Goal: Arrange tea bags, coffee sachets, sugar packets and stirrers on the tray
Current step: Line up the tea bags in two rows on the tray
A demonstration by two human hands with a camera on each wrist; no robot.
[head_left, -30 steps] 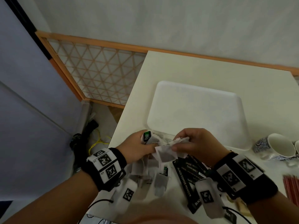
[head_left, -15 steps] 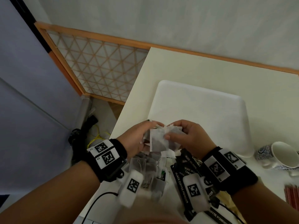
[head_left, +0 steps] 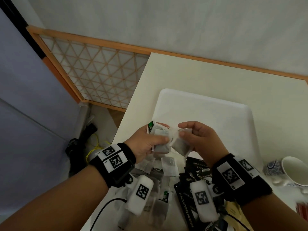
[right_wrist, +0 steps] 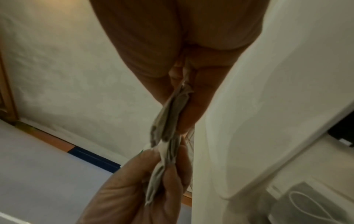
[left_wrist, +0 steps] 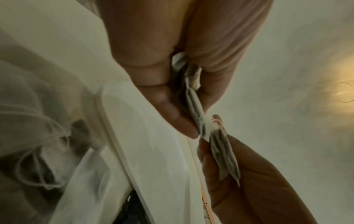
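Observation:
Both hands hover over the near edge of the white tray (head_left: 205, 112). My left hand (head_left: 150, 140) grips a small stack of grey tea bags (head_left: 160, 137), one with a green tag (head_left: 150, 126). My right hand (head_left: 195, 137) pinches another tea bag (head_left: 180, 145) between thumb and fingers, its edge touching the left stack. In the left wrist view the left hand (left_wrist: 184, 103) pinches flat bags (left_wrist: 195, 109). In the right wrist view the right hand (right_wrist: 182, 106) pinches bags (right_wrist: 168, 115). More tea bags (head_left: 169, 165) and black coffee sachets (head_left: 186, 197) lie on the table below my wrists.
A blue-patterned white cup (head_left: 293, 170) stands at the right. Red stirrers (head_left: 302, 209) show at the right edge. A beige packet (head_left: 233, 209) lies under my right wrist. The table's left edge (head_left: 131, 100) drops to a floor with cables (head_left: 93, 144). A lattice screen (head_left: 93, 75) stands behind.
Both hands have risen a little over the tray's near edge. The tea bags held together before are now split, a stack in the left hand and one bag in the right.

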